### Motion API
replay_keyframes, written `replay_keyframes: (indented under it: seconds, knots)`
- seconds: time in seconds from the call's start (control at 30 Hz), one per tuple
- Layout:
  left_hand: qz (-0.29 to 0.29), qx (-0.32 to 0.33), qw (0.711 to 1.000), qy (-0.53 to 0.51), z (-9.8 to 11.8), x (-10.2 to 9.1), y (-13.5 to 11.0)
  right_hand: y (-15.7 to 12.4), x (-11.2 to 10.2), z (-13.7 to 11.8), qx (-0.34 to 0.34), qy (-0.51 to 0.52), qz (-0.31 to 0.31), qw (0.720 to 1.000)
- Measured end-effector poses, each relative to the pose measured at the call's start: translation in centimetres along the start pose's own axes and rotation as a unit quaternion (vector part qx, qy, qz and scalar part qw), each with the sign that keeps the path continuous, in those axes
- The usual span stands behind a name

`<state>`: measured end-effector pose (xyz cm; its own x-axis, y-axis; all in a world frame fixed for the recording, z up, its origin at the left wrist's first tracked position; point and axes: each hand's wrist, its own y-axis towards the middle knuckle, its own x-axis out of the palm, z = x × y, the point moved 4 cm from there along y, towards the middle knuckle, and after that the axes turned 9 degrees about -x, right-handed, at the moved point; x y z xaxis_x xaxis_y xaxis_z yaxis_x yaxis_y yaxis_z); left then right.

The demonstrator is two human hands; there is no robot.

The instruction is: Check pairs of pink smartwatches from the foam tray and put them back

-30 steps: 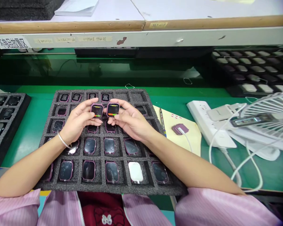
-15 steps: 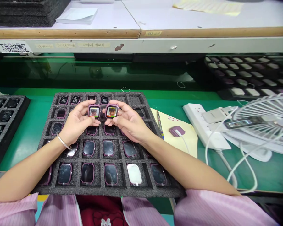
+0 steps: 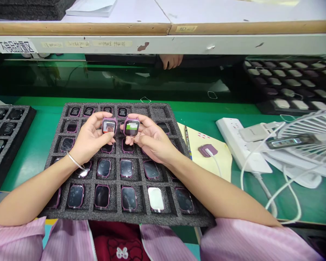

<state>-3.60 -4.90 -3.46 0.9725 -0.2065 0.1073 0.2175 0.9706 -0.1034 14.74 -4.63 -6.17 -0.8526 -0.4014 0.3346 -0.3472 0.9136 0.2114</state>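
My left hand grips a purple-framed smartwatch by its edges, the thumb low on its lit screen. In my right hand is a second purple smartwatch, its screen showing a green band and white text. The two watches are held side by side, facing me, above a black foam tray. Several purple watches lie in the tray's compartments, mostly dark-screened; one in the front row has a white face. Those in the back row show small text. My hands and forearms hide some compartments.
To the right are yellow paper with a pen and a purple charging dock, a white power strip, cables and a white fan. More trays stand left and back right. Beneath the shelf, another person's hand shows.
The right watch's screen has gone from a camera-like picture to a green band with text; my right thumb has drawn back from it. Another person's hand has appeared at the back.
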Motion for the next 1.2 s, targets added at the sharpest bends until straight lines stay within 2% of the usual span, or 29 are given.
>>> replay_keyframes:
  seconds: [0.23, 0.47, 0.83, 1.2]
  knots:
    - [-0.010, -0.002, 1.000, -0.004, -0.04, 0.04, -0.16, 0.04, 0.06, -0.05, 0.017, 0.028, 0.009, 0.999]
    - [-0.013, -0.012, 1.000, 0.006, -0.02, 0.10, -0.23, 0.08, -0.07, -0.05, 0.018, 0.011, 0.011, 1.000]
    - [0.011, -0.001, 1.000, 0.017, 0.12, -0.06, -0.15, -0.17, 0.21, -0.21, 0.023, 0.002, -0.001, 1.000]
    - [-0.006, -0.035, 0.999, 0.008, -0.04, 0.14, -0.35, -0.15, 0.00, 0.13, 0.014, -0.007, 0.015, 1.000]
